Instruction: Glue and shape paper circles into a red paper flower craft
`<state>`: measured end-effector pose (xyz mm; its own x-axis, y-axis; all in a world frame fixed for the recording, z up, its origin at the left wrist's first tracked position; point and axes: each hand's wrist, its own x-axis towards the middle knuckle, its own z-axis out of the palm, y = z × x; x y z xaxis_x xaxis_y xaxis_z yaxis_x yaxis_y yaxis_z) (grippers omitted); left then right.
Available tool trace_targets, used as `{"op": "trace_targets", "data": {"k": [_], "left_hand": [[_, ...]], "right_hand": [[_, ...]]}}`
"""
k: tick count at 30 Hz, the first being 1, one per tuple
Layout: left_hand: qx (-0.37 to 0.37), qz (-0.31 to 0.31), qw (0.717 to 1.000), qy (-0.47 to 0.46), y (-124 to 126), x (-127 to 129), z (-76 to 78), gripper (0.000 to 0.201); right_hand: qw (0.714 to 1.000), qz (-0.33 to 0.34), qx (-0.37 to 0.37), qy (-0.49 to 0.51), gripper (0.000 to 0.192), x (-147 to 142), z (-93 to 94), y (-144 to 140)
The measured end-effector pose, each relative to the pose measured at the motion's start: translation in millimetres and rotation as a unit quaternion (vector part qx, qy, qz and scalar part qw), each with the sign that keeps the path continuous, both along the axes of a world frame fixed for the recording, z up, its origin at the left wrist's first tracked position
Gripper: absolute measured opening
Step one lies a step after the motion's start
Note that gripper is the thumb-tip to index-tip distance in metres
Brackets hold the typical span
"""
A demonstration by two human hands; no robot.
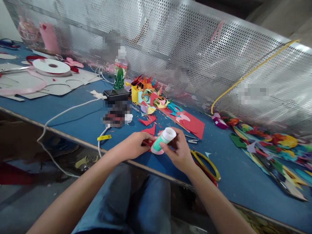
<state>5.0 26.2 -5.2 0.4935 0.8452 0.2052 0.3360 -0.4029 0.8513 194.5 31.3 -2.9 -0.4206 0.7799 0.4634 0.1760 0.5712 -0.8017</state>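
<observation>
Tube first, since everything here sits around it: white and teal, probably a glue stick, held tilted over the near edge of the table. Our right hand is wrapped around it. Our left hand is just to its left, fingers curled at some red paper, but we honestly can't tell whether they're pinching it or only touching.

So what could bite us? If that paper isn't pinned down, any drag from the tube could skid or crease it. We can't make out whether the tube's lower end touches the paper, so no idea if there's glue on it. Too much push with the right hand and thin paper could buckle.

Also, yellow-and-red handles (scissors, we reckon) lie just right of the tube, right by our wrist. One careless elbow swing could knock them off the edge. Loose scraps heaped beyond the tube could stick to anything gluey. And left of it, the cable with a yellow tag droops over the edge near our forearm, so it could snag.
</observation>
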Motion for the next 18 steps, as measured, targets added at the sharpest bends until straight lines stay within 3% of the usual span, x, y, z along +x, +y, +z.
{"op": "trace_targets", "data": {"k": [10,18], "left_hand": [[0.008,0.031,0.999,0.033,0.3,-1.1,-1.3,0.031],[0.019,0.029,0.998,0.06,-2.7,-0.3,8.1,0.027]], "right_hand": [[0.998,-0.028,0.036,-0.035,0.042,4.5,0.1,12.8],[0.994,-0.053,0.069,-0.06,0.044,5.1,-0.8,17.3]]}}
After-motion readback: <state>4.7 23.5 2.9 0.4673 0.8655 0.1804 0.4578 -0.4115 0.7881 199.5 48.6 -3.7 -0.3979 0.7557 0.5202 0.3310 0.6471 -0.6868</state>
